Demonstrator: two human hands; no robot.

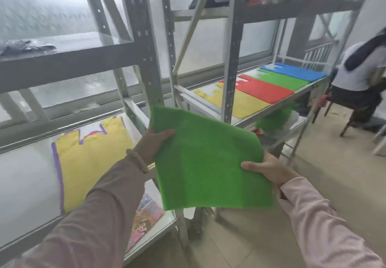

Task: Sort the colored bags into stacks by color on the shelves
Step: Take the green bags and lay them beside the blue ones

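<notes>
Clamping left hand [153, 142] on green bag [208, 159] at nine o'clock, right hand [269, 169] at three o'clock, pressing thumbs on top.

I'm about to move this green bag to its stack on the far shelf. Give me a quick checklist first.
1. Grip of left hand on green bag: ok.
2. Grip of right hand on the opposite edge: ok.
3. Target green stack located, between red stack and blue stack: ok.
4. Top of green stack bare of other things: ok.
5. Single bag held, none stuck beneath: cannot tell.
6. Seated person apart from green stack: ok.
</notes>
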